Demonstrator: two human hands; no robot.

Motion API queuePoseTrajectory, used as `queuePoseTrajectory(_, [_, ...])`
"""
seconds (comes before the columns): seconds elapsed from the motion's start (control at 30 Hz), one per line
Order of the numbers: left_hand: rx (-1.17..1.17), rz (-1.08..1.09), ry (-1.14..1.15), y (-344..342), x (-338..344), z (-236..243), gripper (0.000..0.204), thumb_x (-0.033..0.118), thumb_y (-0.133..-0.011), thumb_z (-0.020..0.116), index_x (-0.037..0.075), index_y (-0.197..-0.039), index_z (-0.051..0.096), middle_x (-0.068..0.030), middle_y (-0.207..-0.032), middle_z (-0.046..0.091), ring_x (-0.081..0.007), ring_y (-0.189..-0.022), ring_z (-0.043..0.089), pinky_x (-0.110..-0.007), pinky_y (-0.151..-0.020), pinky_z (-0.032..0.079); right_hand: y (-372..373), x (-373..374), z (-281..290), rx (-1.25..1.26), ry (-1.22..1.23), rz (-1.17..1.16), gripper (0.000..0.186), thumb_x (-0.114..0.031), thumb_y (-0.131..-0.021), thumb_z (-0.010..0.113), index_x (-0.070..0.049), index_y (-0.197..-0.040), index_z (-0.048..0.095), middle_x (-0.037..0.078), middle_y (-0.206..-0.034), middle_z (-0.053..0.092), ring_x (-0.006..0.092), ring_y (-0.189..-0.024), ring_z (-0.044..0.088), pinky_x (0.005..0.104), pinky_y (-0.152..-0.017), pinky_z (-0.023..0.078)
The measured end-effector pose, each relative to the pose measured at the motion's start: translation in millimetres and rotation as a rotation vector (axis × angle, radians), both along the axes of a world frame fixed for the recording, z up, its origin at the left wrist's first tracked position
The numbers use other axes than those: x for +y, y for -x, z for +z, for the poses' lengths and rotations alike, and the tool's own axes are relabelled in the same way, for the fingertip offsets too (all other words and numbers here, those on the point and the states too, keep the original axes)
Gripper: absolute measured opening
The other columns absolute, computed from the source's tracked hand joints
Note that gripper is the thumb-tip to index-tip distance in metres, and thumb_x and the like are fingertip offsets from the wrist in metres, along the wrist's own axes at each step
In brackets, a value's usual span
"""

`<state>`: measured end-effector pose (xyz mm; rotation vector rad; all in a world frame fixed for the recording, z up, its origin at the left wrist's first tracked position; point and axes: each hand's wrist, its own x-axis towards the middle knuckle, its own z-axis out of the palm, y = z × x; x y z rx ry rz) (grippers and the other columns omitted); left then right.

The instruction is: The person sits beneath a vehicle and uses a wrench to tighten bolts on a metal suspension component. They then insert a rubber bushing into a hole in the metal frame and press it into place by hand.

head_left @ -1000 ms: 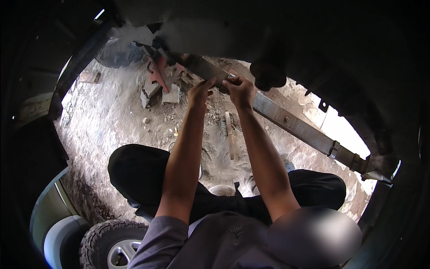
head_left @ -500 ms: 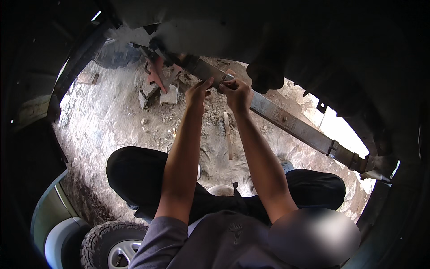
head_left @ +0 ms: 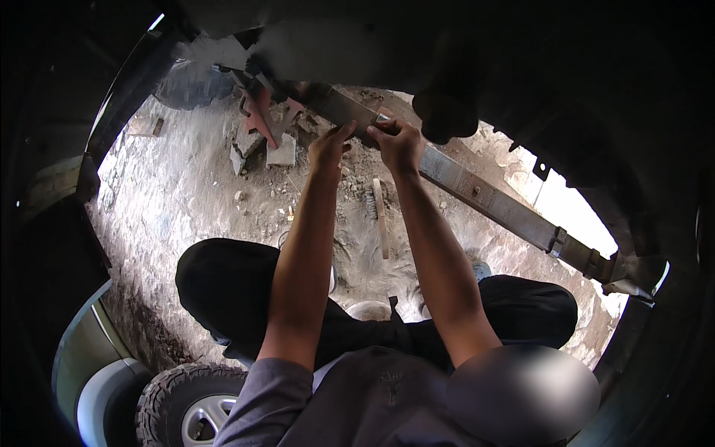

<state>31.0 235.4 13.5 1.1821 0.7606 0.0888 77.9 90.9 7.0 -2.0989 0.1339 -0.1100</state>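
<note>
A long dark-grey leaf spring (head_left: pixel 477 192) slants across the view under the vehicle, from upper middle to lower right. My left hand (head_left: pixel 328 150) is closed at its lower edge, thumb laid against the side face and fingers curled beneath. Close to its right, my right hand (head_left: pixel 402 149) grips the same spring, thumb pressed on the near face beside a small shiny metal clip (head_left: pixel 383 117). Its other fingertips are hidden behind the spring. Farther right, a band clamp (head_left: pixel 557 241) wraps the spring.
At upper left stands a red metal stand (head_left: pixel 258 118) beside broken concrete blocks (head_left: pixel 281 152). A flat strip of wood (head_left: pixel 380 216) lies on the dirt floor next to a coil. A wheel with a treaded tyre (head_left: pixel 167 395) is at lower left. Dark bodywork surrounds the opening.
My right hand has shifted slightly right and up along the spring, its thumb now flatter on the face. My left hand stays nearly where it was.
</note>
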Motion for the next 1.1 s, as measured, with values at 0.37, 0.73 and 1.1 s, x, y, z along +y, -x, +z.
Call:
queuePoseTrajectory(0.37, [0.027, 0.000, -0.016, 2, 1, -2, 0.037, 0.028, -0.082, 0.090, 0.002, -0.106, 0.080, -0.0041, -0.106, 0.077, -0.0143, -0.092, 0.068, -0.028, -0.076, 0.053, 7, 2, -17, -0.019, 0.015, -0.011, 0.021, -0.025, -0.078, 0.089, -0.011, -0.091, 0.081, 0.008, -0.086, 0.079, 0.0174, -0.080, 0.075, 0.0328, -0.079, 0.056])
queuePoseTrajectory(0.73, [0.009, 0.009, 0.016, -1, -5, 6, 0.036, 0.024, -0.082, 0.089, 0.003, -0.109, 0.080, -0.0048, -0.108, 0.077, -0.0145, -0.095, 0.069, -0.029, -0.077, 0.054, 20, 4, -13, -0.083, -0.035, 0.009, 0.023, -0.027, -0.077, 0.090, -0.011, -0.092, 0.082, 0.007, -0.086, 0.079, 0.0163, -0.079, 0.074, 0.0315, -0.077, 0.056])
queuePoseTrajectory(1.1, [-0.006, -0.008, 0.024, -2, 1, -4, 0.039, 0.027, -0.081, 0.090, 0.001, -0.109, 0.079, -0.0057, -0.109, 0.077, -0.0137, -0.093, 0.069, -0.027, -0.075, 0.055, 5, -3, -14, -0.074, 0.038, -0.027, 0.025, -0.029, -0.078, 0.088, -0.011, -0.094, 0.082, 0.008, -0.088, 0.080, 0.0190, -0.081, 0.075, 0.0334, -0.078, 0.056])
